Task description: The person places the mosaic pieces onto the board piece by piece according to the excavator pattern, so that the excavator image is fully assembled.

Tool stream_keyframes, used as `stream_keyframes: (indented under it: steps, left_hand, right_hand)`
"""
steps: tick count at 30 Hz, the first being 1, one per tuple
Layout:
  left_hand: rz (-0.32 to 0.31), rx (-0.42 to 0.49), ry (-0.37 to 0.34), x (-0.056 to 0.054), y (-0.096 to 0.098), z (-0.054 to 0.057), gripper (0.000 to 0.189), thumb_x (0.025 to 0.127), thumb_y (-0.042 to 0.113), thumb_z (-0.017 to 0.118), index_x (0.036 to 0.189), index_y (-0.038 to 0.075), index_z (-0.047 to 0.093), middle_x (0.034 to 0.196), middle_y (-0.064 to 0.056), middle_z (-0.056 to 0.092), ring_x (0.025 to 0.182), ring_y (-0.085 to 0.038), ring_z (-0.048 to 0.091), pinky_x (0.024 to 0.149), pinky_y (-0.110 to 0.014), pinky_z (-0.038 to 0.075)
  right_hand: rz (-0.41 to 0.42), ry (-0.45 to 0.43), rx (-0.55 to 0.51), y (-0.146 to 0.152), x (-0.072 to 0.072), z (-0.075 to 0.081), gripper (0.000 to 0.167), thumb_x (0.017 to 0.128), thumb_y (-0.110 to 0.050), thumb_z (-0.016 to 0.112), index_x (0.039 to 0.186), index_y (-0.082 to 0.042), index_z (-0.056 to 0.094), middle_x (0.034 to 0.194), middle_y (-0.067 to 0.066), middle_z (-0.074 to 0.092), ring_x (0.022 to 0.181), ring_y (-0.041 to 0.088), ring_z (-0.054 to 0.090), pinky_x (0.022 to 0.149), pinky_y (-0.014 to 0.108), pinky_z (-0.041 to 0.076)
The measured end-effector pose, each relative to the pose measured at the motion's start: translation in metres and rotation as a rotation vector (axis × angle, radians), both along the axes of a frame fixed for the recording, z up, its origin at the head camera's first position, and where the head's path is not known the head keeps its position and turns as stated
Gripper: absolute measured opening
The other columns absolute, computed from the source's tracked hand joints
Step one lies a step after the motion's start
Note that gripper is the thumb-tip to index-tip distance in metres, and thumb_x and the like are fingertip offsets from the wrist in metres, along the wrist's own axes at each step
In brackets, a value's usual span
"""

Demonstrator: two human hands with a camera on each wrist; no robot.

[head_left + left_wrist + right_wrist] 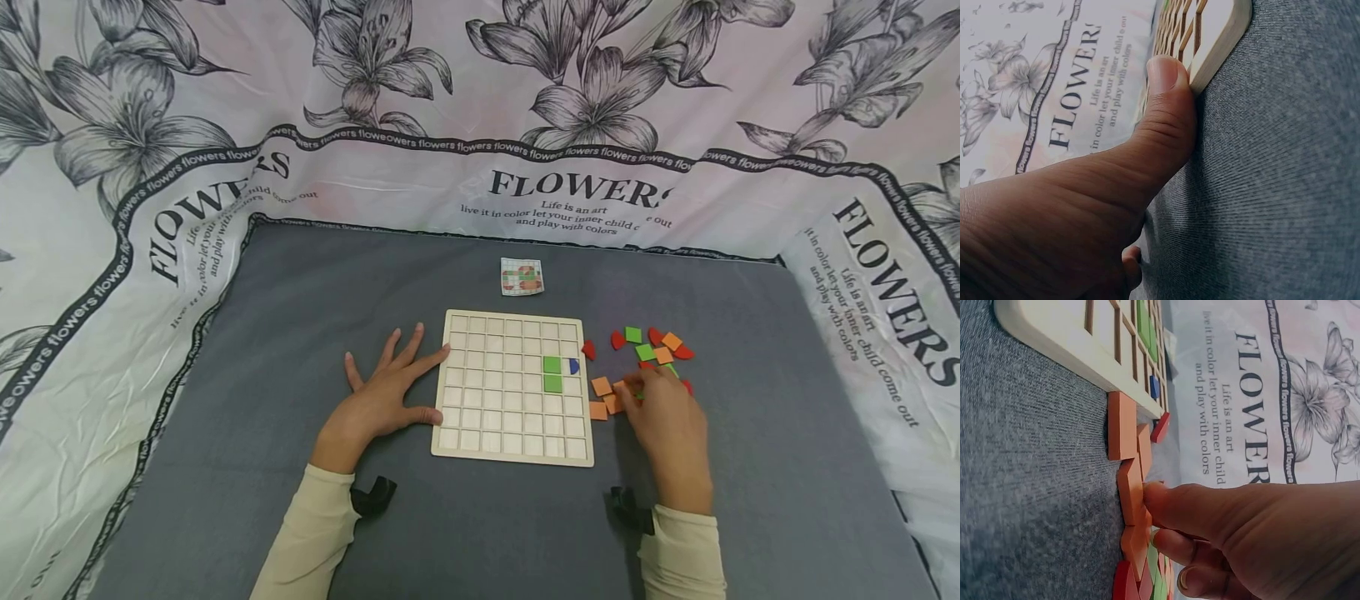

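Note:
A pale wooden grid board (491, 408) lies flat on the grey cloth. Two green square tiles (552, 374) and a blue half-round piece (573, 367) sit in its cells. At the board's left edge, my left hand (378, 400) has its fingers spread; the thumb (1169, 78) and index finger touch the rim. My right hand (671, 425) is bent over loose tiles right of the board. Its thumb (1160, 497) touches an orange square tile (1130, 490) in the right wrist view, with the other fingers curled close by. Whether it pinches a tile is unclear.
Loose red pieces (588, 350), green tiles (633, 335) and orange tiles (602, 386) are scattered beside the board's right edge. Behind the board lies a small card (522, 277) with a coloured grid picture. Flower-printed fabric (420, 179) borders the grey surface.

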State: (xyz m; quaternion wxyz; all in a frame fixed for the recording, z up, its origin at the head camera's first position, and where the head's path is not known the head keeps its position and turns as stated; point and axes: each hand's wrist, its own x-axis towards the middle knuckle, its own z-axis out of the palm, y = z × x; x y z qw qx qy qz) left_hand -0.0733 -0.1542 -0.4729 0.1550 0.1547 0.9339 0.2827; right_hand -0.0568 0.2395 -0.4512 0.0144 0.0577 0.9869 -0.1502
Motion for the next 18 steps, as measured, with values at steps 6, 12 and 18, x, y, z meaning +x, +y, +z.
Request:
stream_keyframes:
  steps: [6, 12, 18]
  left_hand:
    - [0.006, 0.008, 0.002, 0.001, -0.001, 0.000, 0.102, 0.080, 0.055, 0.085, 0.167, 0.037, 0.035, 0.179, -0.004, 0.005, 0.164, -0.038, -0.007, 0.108, -0.084, -0.022]
    - [0.006, 0.008, 0.001, 0.001, -0.003, 0.000, 0.102, 0.080, 0.054, 0.085, 0.167, 0.036, 0.035, 0.179, -0.004, 0.005, 0.164, -0.038, -0.007, 0.108, -0.084, -0.022]
    - [-0.004, 0.027, 0.000, 0.000, -0.003, 0.000, 0.102, 0.081, 0.053, 0.086, 0.167, 0.035, 0.034, 0.179, -0.006, 0.004, 0.164, -0.039, -0.008, 0.107, -0.083, -0.024]
  right_hand:
    - [0.005, 0.010, 0.003, -0.004, -0.004, 0.000, 0.028, 0.100, -0.024, 0.076, 0.115, 0.000, 0.077, 0.111, 0.021, 0.065, 0.088, 0.036, 0.067, 0.070, 0.058, 0.057]
    - [0.023, 0.064, -0.029, -0.006, -0.009, -0.005, 0.022, 0.099, -0.020, 0.076, 0.115, -0.004, 0.078, 0.113, 0.019, 0.063, 0.089, 0.037, 0.067, 0.069, 0.059, 0.057]
    - [0.059, 0.053, -0.025, -0.005, -0.012, -0.006, 0.018, 0.096, -0.013, 0.076, 0.113, -0.006, 0.078, 0.107, 0.016, 0.065, 0.084, 0.032, 0.064, 0.066, 0.054, 0.057]
